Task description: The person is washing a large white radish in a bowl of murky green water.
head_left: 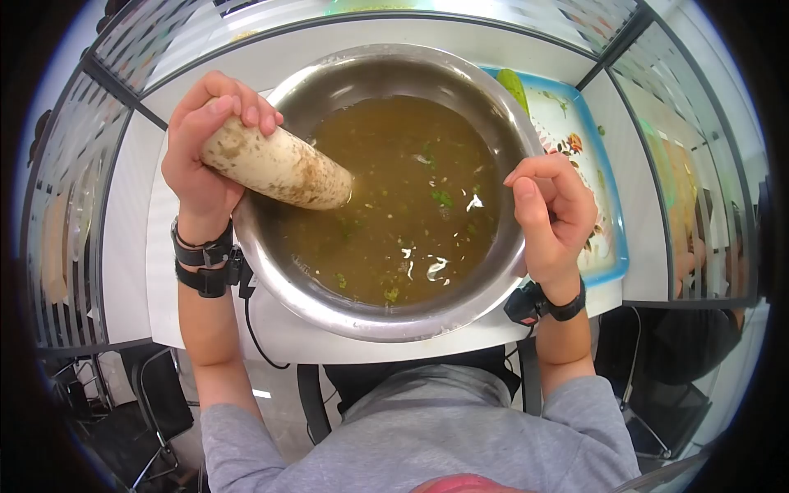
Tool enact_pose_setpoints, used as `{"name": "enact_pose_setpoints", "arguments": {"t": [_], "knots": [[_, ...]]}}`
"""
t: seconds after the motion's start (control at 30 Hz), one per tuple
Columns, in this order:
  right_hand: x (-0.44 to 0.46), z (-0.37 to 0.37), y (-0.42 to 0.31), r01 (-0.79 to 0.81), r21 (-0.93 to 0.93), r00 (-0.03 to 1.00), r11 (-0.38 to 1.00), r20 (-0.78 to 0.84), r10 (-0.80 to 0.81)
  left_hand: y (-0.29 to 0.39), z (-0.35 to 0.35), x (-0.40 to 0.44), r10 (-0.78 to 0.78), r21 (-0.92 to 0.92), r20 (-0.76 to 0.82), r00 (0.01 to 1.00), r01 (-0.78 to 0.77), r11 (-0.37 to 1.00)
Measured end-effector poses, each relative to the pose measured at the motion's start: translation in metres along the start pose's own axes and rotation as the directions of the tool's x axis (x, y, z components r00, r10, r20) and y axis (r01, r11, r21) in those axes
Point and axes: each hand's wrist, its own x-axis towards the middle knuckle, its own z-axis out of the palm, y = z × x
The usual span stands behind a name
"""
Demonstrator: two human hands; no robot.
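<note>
A thick white root vegetable (283, 167) with brown dirt patches is held in my left hand (215, 148) at its upper end. It slants over the left rim of a large steel basin (378, 327), its lower end at the surface of the murky brown water (394, 197). Green bits float in the water. My right hand (555, 214) is beside the basin's right rim, fingers curled with the thumb near the index fingertip; whether anything small is between them cannot be made out.
Right of the basin lies a blue-rimmed tray (618, 222) with a floral pattern, a green vegetable (514, 89) at its upper left. Partitions (633, 41) surround the white table (164, 271). A black cable (256, 337) hangs at the front edge.
</note>
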Motion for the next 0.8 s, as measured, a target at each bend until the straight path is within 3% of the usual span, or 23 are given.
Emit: {"name": "enact_pose_setpoints", "arguments": {"t": [0.07,0.13,0.17,0.23,0.27,0.33,0.43,0.67,0.73,0.8], "knots": [[-0.001,0.0,-0.001,-0.012,0.016,1.0,1.0,0.0,0.012,-0.001,-0.003,0.0,0.005,-0.018,-0.004,1.0,-0.005,1.0],[0.0,0.001,-0.002,-0.022,0.032,1.0,0.999,-0.001,0.022,-0.003,-0.008,0.001,-0.019,-0.225,-0.029,0.999,0.012,0.974],[0.0,0.0,-0.002,-0.015,0.02,1.0,1.0,0.0,0.015,-0.003,-0.008,0.002,-0.019,-0.225,-0.028,0.999,0.012,0.974],[0.0,0.0,-0.003,-0.009,0.008,1.0,1.0,0.001,0.009,-0.003,-0.01,0.003,-0.084,-0.443,-0.106,0.991,0.029,0.896],[0.0,0.0,-0.002,-0.007,0.011,1.0,1.0,0.001,0.007,-0.004,-0.013,0.003,-0.085,-0.443,-0.106,0.991,0.029,0.896],[0.0,0.0,-0.002,-0.005,0.015,1.0,1.0,0.002,0.005,-0.007,-0.021,0.003,-0.093,-0.619,-0.088,0.992,0.019,0.786],[0.0,0.0,-0.001,0.001,0.012,1.0,1.0,0.006,-0.001,-0.01,-0.026,0.005,-0.088,-0.662,-0.143,0.986,-0.03,0.749],[0.001,0.0,-0.002,-0.01,0.017,1.0,1.0,0.01,0.009,-0.004,-0.013,0.002,-0.092,-0.546,-0.15,0.984,-0.005,0.838],[0.0,0.0,-0.002,-0.012,0.015,1.0,1.0,0.01,0.012,-0.003,-0.009,0.001,-0.048,-0.326,-0.098,0.994,0.014,0.945],[0.0,0.001,-0.002,-0.016,0.027,1.0,1.0,0.007,0.015,-0.003,-0.007,0.001,-0.042,-0.263,-0.068,0.997,0.023,0.965]]}}
